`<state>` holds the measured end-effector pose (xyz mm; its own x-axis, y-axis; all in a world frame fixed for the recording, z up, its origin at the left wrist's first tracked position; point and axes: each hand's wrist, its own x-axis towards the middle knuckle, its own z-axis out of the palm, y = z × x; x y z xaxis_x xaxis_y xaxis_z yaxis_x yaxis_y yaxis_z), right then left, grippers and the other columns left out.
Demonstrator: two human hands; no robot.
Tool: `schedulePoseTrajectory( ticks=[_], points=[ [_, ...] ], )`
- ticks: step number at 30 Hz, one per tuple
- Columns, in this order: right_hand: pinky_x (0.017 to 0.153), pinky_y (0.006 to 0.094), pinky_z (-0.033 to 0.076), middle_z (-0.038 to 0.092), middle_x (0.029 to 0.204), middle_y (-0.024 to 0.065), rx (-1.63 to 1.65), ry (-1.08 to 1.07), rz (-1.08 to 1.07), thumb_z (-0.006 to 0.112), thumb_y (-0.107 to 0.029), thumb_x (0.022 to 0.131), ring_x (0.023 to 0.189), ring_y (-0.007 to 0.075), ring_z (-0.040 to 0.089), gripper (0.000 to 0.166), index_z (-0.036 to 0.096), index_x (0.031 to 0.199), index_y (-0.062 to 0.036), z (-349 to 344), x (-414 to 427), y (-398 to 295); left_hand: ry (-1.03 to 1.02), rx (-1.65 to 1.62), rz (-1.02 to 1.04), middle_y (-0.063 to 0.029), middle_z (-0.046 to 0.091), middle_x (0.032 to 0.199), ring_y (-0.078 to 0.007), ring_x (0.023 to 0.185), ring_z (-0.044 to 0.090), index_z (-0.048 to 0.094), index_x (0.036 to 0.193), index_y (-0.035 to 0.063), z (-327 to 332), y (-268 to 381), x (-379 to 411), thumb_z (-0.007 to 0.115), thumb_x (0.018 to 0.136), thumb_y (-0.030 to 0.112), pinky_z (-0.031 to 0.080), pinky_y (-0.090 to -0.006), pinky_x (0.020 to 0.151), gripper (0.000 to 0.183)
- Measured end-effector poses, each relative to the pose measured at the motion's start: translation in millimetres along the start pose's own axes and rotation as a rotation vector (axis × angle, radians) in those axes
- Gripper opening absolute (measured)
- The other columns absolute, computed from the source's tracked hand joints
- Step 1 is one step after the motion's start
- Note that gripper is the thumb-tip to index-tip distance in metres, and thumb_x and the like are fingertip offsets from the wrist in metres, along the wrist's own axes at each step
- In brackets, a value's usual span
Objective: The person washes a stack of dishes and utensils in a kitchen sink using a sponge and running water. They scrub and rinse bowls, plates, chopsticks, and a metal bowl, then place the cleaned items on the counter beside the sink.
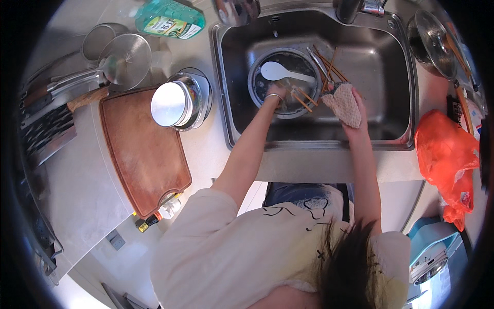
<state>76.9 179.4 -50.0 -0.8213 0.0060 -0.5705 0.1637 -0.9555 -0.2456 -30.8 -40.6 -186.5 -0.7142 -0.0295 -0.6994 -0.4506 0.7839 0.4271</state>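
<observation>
My left hand [276, 92] is down inside a round metal pot [252, 87] holding water, its fingers partly hidden. Beside those fingers, a few wooden chopsticks [303, 101] poke over the pot's near right rim; whether I grip them cannot be told. A white plastic rice paddle [276, 71] lies across the pot. In my right hand [359, 106] is a beige textured scrubbing cloth [343, 103] with a dark edge, just right of the pot. Several more chopsticks [331, 63] and a slim metal utensil [317, 60] lie in the sink, their near ends reaching the cloth.
The stainless sink [386, 85] has a faucet [349, 9] at its far edge. Left stand a lidded metal canister [170, 104], a wooden cutting board [146, 154], a strainer [125, 61] and a green soap bottle [170, 19]. Right are a glass-lidded pan [432, 44] and a red plastic bag [444, 150].
</observation>
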Motion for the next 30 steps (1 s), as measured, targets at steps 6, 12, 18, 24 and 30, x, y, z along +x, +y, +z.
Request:
schedulePoseTrajectory(
  ticks=[6,12,18,24,30],
  points=[
    [0.087,0.0392,0.044,0.055,0.105,0.0162,0.067,0.012,0.033,0.040,-0.028,0.089,0.099,0.0267,0.053,0.033,0.047,0.108,-0.0018,-7,-12,4,-0.462,-0.926,-0.132,-0.0150,0.053,0.110,-0.0208,0.090,0.057,0.050,0.111,0.0050,26,-24,39,0.049,0.084,0.023,0.050,-0.0364,0.072,0.033],
    [0.085,0.0357,0.044,0.056,0.102,0.0141,-0.016,0.001,0.073,0.045,-0.028,0.087,0.096,0.0247,0.054,0.033,0.047,0.108,-0.0024,-3,-7,13,-0.081,0.114,0.082,-0.0188,0.054,0.104,-0.0327,0.085,0.059,0.043,0.114,0.0044,-35,8,8,0.049,0.082,0.014,0.051,-0.0448,0.063,0.034],
    [0.077,0.0314,0.044,0.058,0.095,0.0083,-0.098,0.170,0.034,0.048,-0.025,0.087,0.088,0.0196,0.055,0.028,0.051,0.104,-0.0028,0,10,27,0.313,1.255,0.513,-0.0251,0.052,0.094,-0.0390,0.077,0.058,0.044,0.110,0.0064,-37,47,-57,0.047,0.080,0.019,0.051,-0.0425,0.052,0.033],
    [0.082,0.0305,0.040,0.057,0.099,0.0088,-0.508,0.152,-0.281,0.047,-0.026,0.088,0.096,0.0190,0.051,0.027,0.054,0.104,-0.0052,47,-3,40,0.299,0.187,0.492,-0.0204,0.039,0.114,-0.0400,0.091,0.051,0.031,0.118,0.0099,-75,29,-96,0.044,0.069,-0.008,0.052,-0.0444,0.051,0.054],
    [0.093,0.0406,0.034,0.044,0.125,0.0102,-1.919,-0.187,-1.131,0.058,-0.028,0.077,0.120,0.0274,0.035,0.045,0.047,0.119,-0.0166,77,2,70,-0.262,-0.882,0.131,-0.0167,0.039,0.120,-0.0375,0.110,0.043,0.026,0.124,0.0116,-82,34,-147,0.033,0.065,-0.014,0.055,-0.0491,0.064,0.064]
  ],
)
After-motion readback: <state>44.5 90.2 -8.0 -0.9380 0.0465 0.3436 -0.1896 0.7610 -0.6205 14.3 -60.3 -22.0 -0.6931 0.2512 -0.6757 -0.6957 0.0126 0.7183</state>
